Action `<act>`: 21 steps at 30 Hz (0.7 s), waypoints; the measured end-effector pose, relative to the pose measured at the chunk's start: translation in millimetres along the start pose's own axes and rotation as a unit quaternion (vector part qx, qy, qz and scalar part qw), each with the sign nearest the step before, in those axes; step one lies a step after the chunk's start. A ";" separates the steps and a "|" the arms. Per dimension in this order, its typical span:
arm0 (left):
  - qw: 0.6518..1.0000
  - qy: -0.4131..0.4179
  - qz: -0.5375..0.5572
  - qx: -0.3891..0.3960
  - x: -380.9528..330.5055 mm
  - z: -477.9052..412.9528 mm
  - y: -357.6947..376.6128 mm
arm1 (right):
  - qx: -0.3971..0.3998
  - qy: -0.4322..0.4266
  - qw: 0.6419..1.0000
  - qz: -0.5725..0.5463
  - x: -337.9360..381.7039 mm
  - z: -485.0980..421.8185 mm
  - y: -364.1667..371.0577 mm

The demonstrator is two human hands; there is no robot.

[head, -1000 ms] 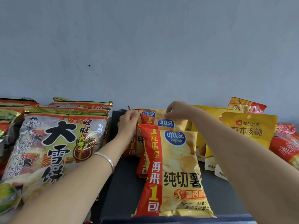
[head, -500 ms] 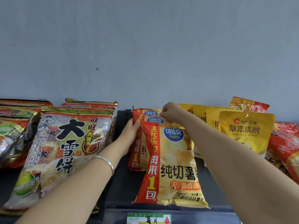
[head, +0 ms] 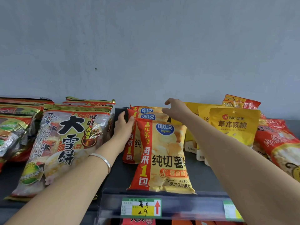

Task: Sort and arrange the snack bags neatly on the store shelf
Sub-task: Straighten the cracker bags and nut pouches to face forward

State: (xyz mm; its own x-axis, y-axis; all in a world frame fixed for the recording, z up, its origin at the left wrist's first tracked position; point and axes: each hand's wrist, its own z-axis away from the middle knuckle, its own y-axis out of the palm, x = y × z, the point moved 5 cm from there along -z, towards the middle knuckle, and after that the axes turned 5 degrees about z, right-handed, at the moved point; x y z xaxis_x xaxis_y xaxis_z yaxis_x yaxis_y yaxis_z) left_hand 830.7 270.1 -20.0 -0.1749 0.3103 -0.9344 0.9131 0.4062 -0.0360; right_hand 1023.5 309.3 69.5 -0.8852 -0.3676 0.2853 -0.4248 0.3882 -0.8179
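Three yellow-and-red chip bags lean one behind another in a row on the dark shelf [head: 116, 176]: a front bag [head: 168, 153], a middle bag [head: 152, 116] and a back bag [head: 146, 110]. My left hand [head: 124, 125] holds the left edge of the middle bag, with the thumb on its front. My right hand [head: 177, 109] hovers just above the tops of the rear bags, fingers spread and loosely bent, holding nothing.
Large rice-cracker bags [head: 65, 143] lie stacked close on the left. Yellow walnut pouches [head: 233, 127] stand right of the chips, with red bags [head: 279, 143] beyond them. A price label [head: 141, 207] sits on the shelf's front rail. A grey wall stands behind.
My right hand has let go of the rear bag's top and lifted slightly. My left hand moved onto the middle bag's left edge. The view dropped, showing the shelf rail.
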 end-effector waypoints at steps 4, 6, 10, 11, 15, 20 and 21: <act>1.000 0.014 0.003 -0.028 -5.8 27.3 0.4 | -0.054 0.016 0.998 -0.025 -17.7 27.3 -9.6; 0.999 0.030 0.012 -0.036 -8.9 43.9 2.0 | -0.088 0.024 0.995 -0.042 -23.3 41.2 -11.9; 0.996 0.074 0.042 -0.003 -12.8 83.3 12.1 | -0.112 0.052 0.988 -0.091 -30.6 66.2 -5.5; 0.996 0.075 0.043 0.019 -12.7 91.9 15.0 | -0.113 0.062 0.986 -0.108 -31.1 72.5 -3.6; 0.993 0.080 0.009 0.084 -16.2 115.7 25.3 | -0.080 0.089 0.978 -0.171 -25.3 90.7 8.9; 0.985 0.131 -0.092 0.071 -21.4 117.9 18.4 | -0.084 0.075 0.975 -0.194 2.4 98.9 16.8; 0.985 0.129 -0.088 0.068 -22.6 116.3 12.3 | -0.080 0.072 0.974 -0.198 9.9 99.8 17.3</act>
State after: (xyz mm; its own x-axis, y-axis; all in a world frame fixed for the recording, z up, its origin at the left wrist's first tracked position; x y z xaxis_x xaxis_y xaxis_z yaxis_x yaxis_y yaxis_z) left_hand 888.8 168.2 -40.6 -0.4068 0.4601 -0.7892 0.8979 0.3604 -0.2527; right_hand 1026.3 228.0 8.3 -0.6580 -0.3972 0.6397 -0.7527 0.3705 -0.5442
